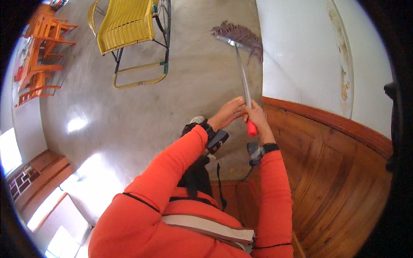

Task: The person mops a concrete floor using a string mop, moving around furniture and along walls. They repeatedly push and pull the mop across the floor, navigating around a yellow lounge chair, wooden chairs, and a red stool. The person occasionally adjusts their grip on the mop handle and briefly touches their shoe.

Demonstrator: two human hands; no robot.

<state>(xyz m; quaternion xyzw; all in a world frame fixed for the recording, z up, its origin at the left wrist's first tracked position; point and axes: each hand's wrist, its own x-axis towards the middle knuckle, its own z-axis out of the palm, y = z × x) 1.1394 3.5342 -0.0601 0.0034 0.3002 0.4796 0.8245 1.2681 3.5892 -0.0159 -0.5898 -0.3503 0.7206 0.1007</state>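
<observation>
A mop with a dark purplish string head (237, 32) lies against the grey floor, close to the white wall. Its metal handle (244, 79) slopes back toward me and ends in a red grip (252, 128). My right hand (257, 116) is wrapped around the handle just above that grip. Beside the handle, my left hand (228, 112) has its fingers reaching toward the shaft, thumb apart and not wrapped around it. Whether its fingertips touch the handle or the right hand is unclear.
A yellow woven chair (129, 29) with a dark frame stands ahead on the left. Orange wooden chairs and a table (40, 61) are at the far left. Along my right runs wooden panelling (319, 154) below a white wall (303, 54). Sunlight glares on the floor (96, 119).
</observation>
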